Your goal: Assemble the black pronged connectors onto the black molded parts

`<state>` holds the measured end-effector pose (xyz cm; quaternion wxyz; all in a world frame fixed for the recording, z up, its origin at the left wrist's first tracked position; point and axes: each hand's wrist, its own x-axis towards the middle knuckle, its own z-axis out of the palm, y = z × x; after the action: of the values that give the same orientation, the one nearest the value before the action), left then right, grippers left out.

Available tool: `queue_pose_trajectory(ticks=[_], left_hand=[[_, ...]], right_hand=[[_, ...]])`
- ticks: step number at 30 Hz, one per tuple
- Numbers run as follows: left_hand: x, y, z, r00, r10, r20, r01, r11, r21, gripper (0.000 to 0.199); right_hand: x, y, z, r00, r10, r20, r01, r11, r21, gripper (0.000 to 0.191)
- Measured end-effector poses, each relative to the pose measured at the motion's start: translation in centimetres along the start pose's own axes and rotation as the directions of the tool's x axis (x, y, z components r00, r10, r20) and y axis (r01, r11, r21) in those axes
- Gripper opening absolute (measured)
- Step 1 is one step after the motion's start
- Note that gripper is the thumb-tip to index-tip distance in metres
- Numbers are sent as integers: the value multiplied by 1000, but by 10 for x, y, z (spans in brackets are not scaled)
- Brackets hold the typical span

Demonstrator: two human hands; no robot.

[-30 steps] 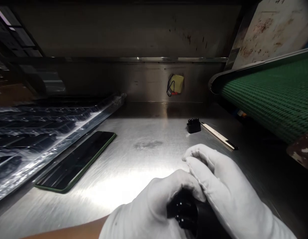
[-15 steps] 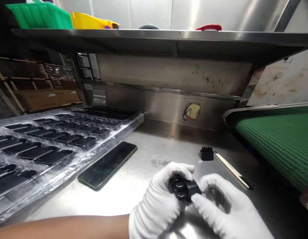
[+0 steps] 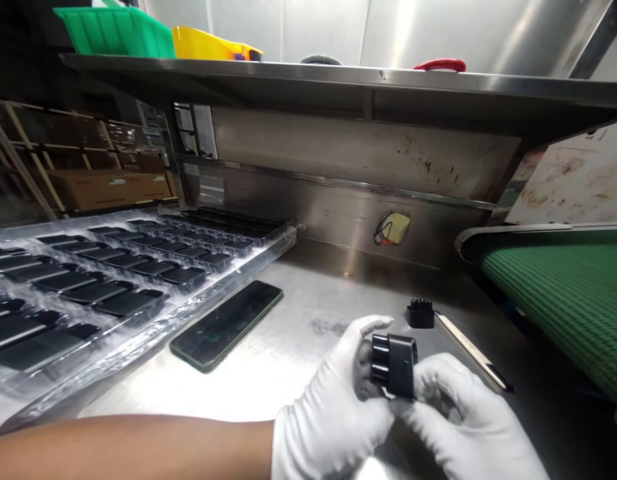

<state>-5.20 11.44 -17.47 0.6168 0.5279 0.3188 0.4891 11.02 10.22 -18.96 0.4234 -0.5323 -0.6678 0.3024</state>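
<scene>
Both hands wear white gloves. My left hand (image 3: 341,400) grips a black plastic part (image 3: 401,365) with rounded, glossy prongs that point left. My right hand (image 3: 463,410) touches the part's lower right edge with curled fingers; whether it also grips something is hidden. Behind my hands, a similar small black block (image 3: 420,313) with short prongs stands on the metal table (image 3: 308,333). A cream-coloured tool with a dark tip (image 3: 473,350) lies beside the block. To the left of my hands lies a dark phone (image 3: 228,327) with a green edge.
Clear trays (image 3: 248,267) of black parts fill the left side. A green conveyor belt (image 3: 563,280) runs along the right. Overhead, a metal shelf (image 3: 338,73) holds a green bin (image 3: 116,32), a yellow bin (image 3: 208,45) and a red object (image 3: 441,65).
The black part has turned, so its prongs now point left and its smooth side shows. My left hand has opened somewhat around it. The whole view has shifted slightly.
</scene>
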Motion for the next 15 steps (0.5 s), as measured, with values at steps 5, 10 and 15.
queue_pose_trajectory(ticks=[5, 10, 15], left_hand=[[-5, 5, 0, 998, -2, 67, 7, 997, -78, 73], [-5, 7, 1, 997, -77, 16, 78, 991, -112, 69], [-4, 8, 4, 998, -54, -17, 51, 991, -125, 61]], right_hand=[[2, -1, -1, 999, 10, -30, -10, 1000, -14, 17], [1, -3, 0, 999, 33, -29, -35, 998, -60, 17], [1, -6, -1, 998, 62, -14, -63, 997, -53, 16]])
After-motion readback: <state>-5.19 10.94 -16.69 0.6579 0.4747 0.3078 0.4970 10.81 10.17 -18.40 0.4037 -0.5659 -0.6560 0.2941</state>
